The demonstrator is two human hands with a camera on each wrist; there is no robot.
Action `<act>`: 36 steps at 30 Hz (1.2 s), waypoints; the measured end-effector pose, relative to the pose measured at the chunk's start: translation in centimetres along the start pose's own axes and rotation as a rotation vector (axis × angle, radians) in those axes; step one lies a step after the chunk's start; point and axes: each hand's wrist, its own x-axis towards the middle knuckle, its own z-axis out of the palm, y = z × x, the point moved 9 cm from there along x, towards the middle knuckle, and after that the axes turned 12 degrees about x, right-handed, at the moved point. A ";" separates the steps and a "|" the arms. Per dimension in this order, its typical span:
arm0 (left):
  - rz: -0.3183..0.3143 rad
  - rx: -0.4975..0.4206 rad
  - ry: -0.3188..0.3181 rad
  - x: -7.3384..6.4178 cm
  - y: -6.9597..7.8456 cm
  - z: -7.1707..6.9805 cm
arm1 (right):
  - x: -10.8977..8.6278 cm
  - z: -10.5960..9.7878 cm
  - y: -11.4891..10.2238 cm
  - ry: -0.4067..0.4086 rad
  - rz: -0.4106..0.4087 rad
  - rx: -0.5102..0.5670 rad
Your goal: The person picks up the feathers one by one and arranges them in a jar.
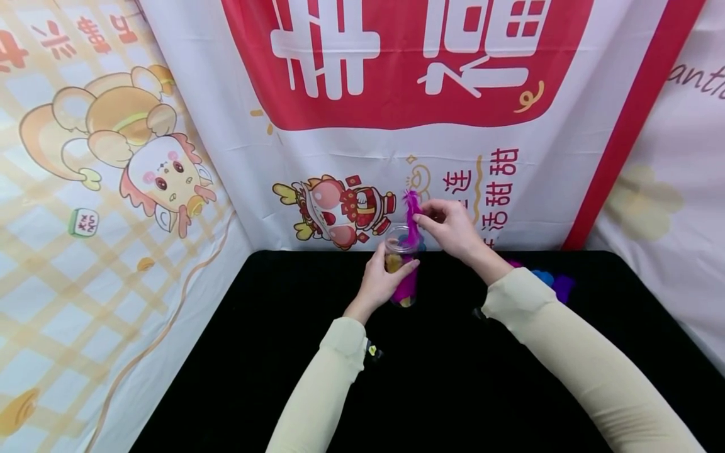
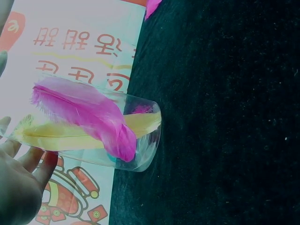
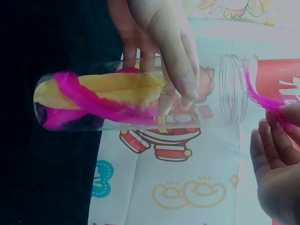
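**While the left hand point(image 1: 378, 280) steadies a clear jar point(image 1: 404, 286), the right hand point(image 1: 450, 226) pinches a magenta feather point(image 1: 412, 206) at its mouth**

Since the left thumb lies on one side of the jar and the fingers on the other, the wall is clasped firmly below the neck point(image 3: 234, 89). That low hold probably serves to leave the rim uncovered. The jar is roughly upright within the clasp, its mouth above the left fingers; whether its base rests on the cloth below is hard to tell.

Just above and to the right of that clasp, the right thumb and fingertips are closed together on the slim feather. A narrow pinch like this likely suits something so light, and lets its soft end stand free of the fingers. Below the left fingers, behind the glass, a yellow feather point(image 3: 122, 89) lies crossed by a curled magenta plume point(image 3: 93, 101).

The black table's point(image 1: 442, 390) far edge runs just behind the grip, with a printed cloth point(image 1: 340, 151) hanging beyond, so reach that way looks short. Nearer the person, the tabletop gives more room, and its side edges lie well apart from both hands. Right of the grip, past the right sleeve point(image 1: 544, 327), are blue and purple pieces point(image 1: 564, 287).
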 end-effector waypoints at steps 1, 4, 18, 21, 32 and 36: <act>-0.003 -0.002 -0.001 0.0 0.0 0.0 | 0.1 0.0 0.0 0.005 -0.007 0.004; -0.010 -0.007 -0.002 -0.1 0.0 0.1 | 0.2 0.1 -0.2 0.030 -0.037 0.018; 0.008 0.009 0.002 -0.2 0.2 0.2 | -0.2 1.2 0.8 0.045 -0.029 -0.074; 0.015 0.026 0.010 -0.2 0.3 0.1 | -0.5 1.5 1.0 0.041 -0.041 -0.116; -0.003 0.033 0.001 -0.1 0.0 0.1 | -1.1 2.8 0.5 -0.040 -0.085 -0.240; 0.000 0.045 0.005 -0.1 -0.1 0.1 | -1.1 3.1 0.1 -0.080 -0.062 -0.276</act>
